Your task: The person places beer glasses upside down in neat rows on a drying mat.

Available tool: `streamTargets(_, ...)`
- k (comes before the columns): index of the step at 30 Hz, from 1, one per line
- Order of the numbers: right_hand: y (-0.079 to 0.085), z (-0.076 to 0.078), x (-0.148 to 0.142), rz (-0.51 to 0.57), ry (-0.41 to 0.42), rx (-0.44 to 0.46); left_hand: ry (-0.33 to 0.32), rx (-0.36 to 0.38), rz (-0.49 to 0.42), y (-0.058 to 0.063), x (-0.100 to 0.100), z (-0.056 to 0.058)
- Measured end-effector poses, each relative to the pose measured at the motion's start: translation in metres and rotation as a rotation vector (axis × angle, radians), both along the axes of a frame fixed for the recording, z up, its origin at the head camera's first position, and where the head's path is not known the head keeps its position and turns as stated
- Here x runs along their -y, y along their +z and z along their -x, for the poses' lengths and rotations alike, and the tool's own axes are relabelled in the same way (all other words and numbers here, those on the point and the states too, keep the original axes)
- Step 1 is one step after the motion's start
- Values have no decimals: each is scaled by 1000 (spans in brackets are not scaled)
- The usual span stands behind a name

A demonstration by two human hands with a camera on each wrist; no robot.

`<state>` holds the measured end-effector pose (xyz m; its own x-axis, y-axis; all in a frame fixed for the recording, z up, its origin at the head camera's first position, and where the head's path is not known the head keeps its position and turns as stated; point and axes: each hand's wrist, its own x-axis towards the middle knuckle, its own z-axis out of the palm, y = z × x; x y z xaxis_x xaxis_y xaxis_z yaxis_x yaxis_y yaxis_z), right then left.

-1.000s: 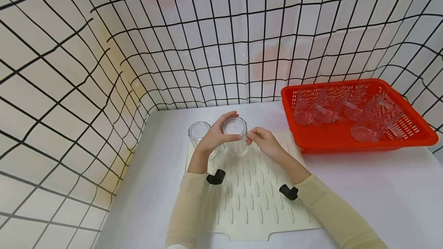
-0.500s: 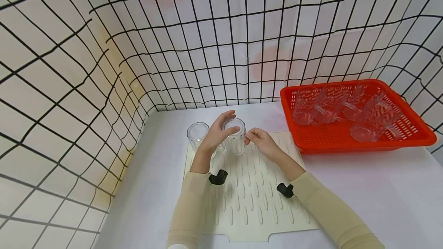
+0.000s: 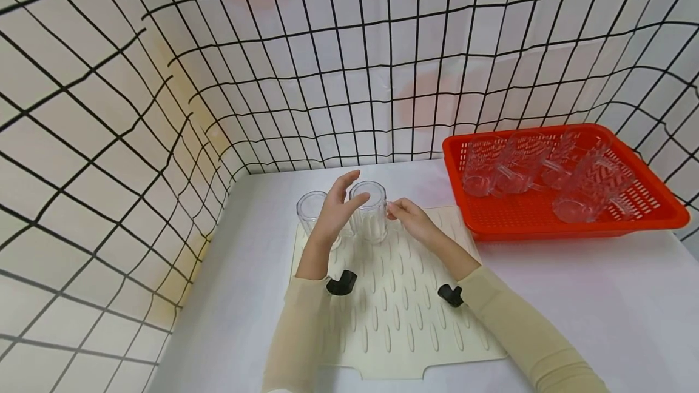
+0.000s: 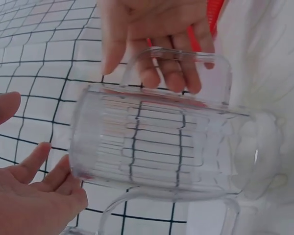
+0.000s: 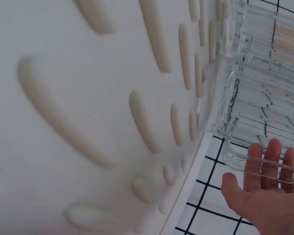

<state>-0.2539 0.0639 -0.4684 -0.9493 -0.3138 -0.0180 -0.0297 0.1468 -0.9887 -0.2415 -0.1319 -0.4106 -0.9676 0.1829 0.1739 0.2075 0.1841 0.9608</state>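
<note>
A clear glass mug (image 3: 373, 218) stands base up near the back of the cream ridged mat (image 3: 401, 320). Just left of it is a second clear mug (image 3: 310, 206), partly hidden behind my left hand (image 3: 337, 211). That hand is spread beside the first mug's upper end, thumb and fingers apart; a gap shows between them and the glass in the left wrist view. My right hand (image 3: 416, 226) is at the first mug's handle (image 4: 186, 55). Its extended fingers (image 5: 269, 166) overlap the handle loop, with the thumb standing away from it.
A red plastic basket (image 3: 464, 214) at the right holds several clear mugs (image 3: 579, 205) lying tilted. Black wire mesh (image 3: 357, 83) rises behind and along the left of the white table (image 3: 229, 296).
My left hand has loosened from around the mug, and its thumb and fingers have lifted off to the left. The mug has come down onto the mat. My right hand has stayed at the handle.
</note>
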Motion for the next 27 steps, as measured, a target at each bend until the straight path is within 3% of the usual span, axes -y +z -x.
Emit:
streamTargets(8,4,-6,-13,-119,-10,34,-54,-55,18,6,10,-35)
streamTargets(17,17,-28,-43,-147,-55,-63,-78,-86,152,-3,25,-77)
streamTargets(27,35,-52,-66,-68,-112,-123,14,-36,288,-26,49,-119)
